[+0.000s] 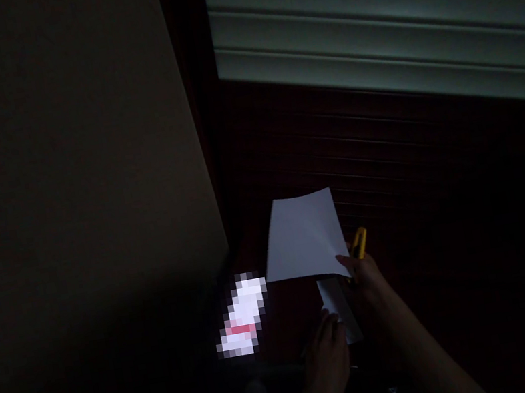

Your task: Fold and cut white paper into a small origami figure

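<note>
Sheet: 1 white sheet (304,236) is raised in front of the dark slats (332,130), its lower right corner in the right hand (367,273); its top edge sags slightly, and its left edge slants.
Right fingers: narrow, the thumb over the sheet's corner; a yellow cutter (360,243) sticks up from the same hand, just beside the sheet's right edge.
Strip: 1 narrow pale strip (335,299) lies below the sheet, its top end close under the sheet's lower edge.
Left fingers: bent at the strip's left edge; I cannot tell whether the left hand (325,356) grips it or only presses.
Room: a dark stretch of the surface (292,320) lies between the strip and a bright pixelated screen (243,315); the sheet's lower left corner comes near the screen's top right.
Left side: a plain wall (82,154), its right edge well above the screen, limits the space.
Far side: pale slats (364,23) above the dark ones, well apart from the sheet.
Lower edge: too dark to make out.
</note>
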`<state>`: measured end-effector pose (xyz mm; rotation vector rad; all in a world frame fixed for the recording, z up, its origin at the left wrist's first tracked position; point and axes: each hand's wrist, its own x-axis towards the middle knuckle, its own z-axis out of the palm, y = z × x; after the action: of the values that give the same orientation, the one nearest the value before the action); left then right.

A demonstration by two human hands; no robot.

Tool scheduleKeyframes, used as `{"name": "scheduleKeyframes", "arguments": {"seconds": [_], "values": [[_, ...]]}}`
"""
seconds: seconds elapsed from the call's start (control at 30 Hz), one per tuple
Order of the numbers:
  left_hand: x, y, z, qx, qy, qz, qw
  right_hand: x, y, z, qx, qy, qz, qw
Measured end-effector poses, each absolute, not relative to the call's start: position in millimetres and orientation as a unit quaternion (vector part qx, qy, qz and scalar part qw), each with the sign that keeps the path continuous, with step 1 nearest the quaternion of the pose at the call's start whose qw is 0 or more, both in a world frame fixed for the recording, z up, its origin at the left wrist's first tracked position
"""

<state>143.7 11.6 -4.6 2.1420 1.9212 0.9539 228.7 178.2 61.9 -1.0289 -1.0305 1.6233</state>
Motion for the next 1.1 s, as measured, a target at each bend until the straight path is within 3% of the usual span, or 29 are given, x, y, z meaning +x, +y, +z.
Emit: {"name": "scheduleKeyframes", "arguments": {"seconds": [0.33,0.63,1.1], "values": [[134,11,-8,0.695,0.648,0.306,0.059,173,188,16,-0.438,-0.437,0.65,0.442],[134,14,-9,0.701,0.636,0.314,0.076,195,206,-5,-0.554,-0.517,0.523,0.391],[150,12,1,0.752,0.571,0.315,0.099,246,203,15,-0.636,-0.629,0.341,0.287]]}}
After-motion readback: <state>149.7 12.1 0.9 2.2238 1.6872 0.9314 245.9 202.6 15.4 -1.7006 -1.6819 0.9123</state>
